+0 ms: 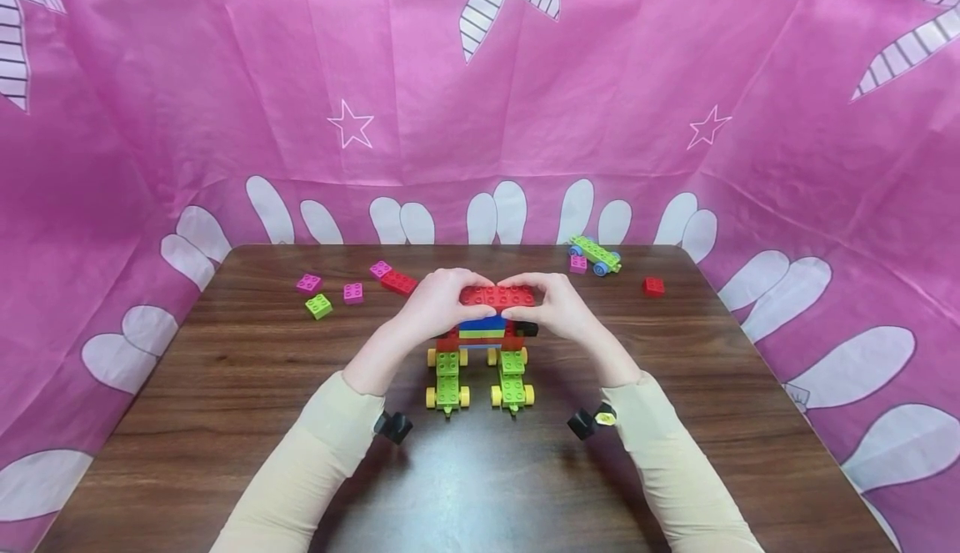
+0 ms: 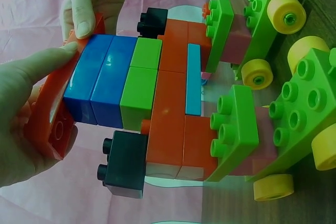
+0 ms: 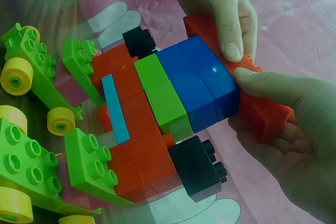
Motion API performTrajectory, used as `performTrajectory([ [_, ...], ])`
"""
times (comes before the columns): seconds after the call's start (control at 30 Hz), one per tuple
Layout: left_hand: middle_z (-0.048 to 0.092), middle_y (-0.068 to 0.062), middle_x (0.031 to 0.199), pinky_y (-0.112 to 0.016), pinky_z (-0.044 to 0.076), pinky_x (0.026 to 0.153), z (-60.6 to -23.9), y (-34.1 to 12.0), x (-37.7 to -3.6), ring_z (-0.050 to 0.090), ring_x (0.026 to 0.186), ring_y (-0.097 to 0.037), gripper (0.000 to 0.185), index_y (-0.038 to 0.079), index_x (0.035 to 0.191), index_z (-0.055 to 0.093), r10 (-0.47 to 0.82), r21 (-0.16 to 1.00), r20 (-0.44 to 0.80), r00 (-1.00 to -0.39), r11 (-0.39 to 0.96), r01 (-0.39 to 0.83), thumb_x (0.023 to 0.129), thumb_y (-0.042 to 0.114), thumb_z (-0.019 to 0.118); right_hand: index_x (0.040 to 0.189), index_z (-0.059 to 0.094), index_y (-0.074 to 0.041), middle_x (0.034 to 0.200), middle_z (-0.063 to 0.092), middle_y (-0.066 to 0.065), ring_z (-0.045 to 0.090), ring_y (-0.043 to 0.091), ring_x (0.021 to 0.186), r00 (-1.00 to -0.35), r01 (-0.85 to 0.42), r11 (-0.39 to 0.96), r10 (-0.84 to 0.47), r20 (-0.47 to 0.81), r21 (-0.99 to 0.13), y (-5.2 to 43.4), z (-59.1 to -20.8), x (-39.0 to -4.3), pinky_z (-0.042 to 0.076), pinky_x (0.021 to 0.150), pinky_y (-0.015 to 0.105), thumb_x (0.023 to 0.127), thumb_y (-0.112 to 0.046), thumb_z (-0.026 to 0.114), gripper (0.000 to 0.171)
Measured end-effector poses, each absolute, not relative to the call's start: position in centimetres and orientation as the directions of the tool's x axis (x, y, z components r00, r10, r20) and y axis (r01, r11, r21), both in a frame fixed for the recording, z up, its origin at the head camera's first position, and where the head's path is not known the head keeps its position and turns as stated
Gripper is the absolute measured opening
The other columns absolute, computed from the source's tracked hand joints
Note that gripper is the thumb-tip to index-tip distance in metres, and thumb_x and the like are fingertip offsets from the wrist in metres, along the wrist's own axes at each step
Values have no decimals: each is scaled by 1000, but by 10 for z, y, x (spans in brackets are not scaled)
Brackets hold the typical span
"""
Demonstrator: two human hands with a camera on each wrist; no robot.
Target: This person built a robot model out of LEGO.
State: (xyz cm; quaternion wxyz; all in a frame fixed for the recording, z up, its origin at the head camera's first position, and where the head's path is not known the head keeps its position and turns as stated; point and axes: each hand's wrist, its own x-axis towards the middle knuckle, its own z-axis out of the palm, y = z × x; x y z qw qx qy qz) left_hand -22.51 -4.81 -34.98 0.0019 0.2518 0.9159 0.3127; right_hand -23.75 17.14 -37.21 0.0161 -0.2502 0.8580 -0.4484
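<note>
1. Red brick (image 1: pixel 497 295): long and flat, it sits on top of the brick tower (image 1: pixel 483 332) near the middle of the table (image 1: pixel 225 386), held between both my hands.
2. My left hand (image 1: pixel 435 303): thumb and fingers are curled round the left end of the red brick; the left wrist view shows my thumb lying along its edge against the blue bricks (image 2: pixel 100 80) below.
3. My right hand (image 1: pixel 555 307): fingers pinch the right end of the same brick, thumb in front. The right wrist view shows this grip plainly.
4. Tower make-up: under the red brick come blue, then green, then red layers, with a black brick (image 3: pixel 197 169) jutting out on each side.
5. In front of the tower, toward me, stand two green wheeled carts (image 1: pixel 480 379) with yellow wheels, touching its base or just beside it; I cannot tell which.
6. Behind the tower lie loose pieces: pink bricks (image 1: pixel 352 292), a small green brick (image 1: pixel 318 306) and a red brick to the left, another wheeled cart (image 1: pixel 596 254) and a small red brick (image 1: pixel 653 286) to the right.
7. Step in hand, as I judge it: seating the red brick as the tower's top layer.
8. Next move calls for even downward pressure at both ends, studs lined up, so the tower does not tip toward the carts.
</note>
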Motion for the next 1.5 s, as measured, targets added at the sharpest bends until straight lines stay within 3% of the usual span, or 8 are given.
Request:
performTrajectory([
  [0.83,71,-3,113,-38,53,91,-351,-49,-224,64,98,-19,43,12,122,67,491,529,171,-854,686,500,86,34,75,118,69,-10,109,72,8,63,22,91,-892,-369,436,-416,180,-821,172,-377,-238,56,80,34,80,-22,82,42],
  [1.23,64,-6,130,-44,46,105,-351,-59,-219,56,123,-24,56,11,131,62,493,491,270,-827,668,559,84,40,75,119,67,-11,108,71,8,62,23,92,-880,-394,429,-431,198,-813,170,-378,-239,54,81,36,80,-19,81,42],
  [1.5,64,-8,131,-46,42,109,-343,-85,-223,53,128,-26,46,10,130,62,485,488,375,-790,622,613,93,36,67,120,66,-11,111,70,9,62,23,95,-892,-358,410,-414,179,-839,168,-382,-238,55,83,35,82,-22,80,42],
])
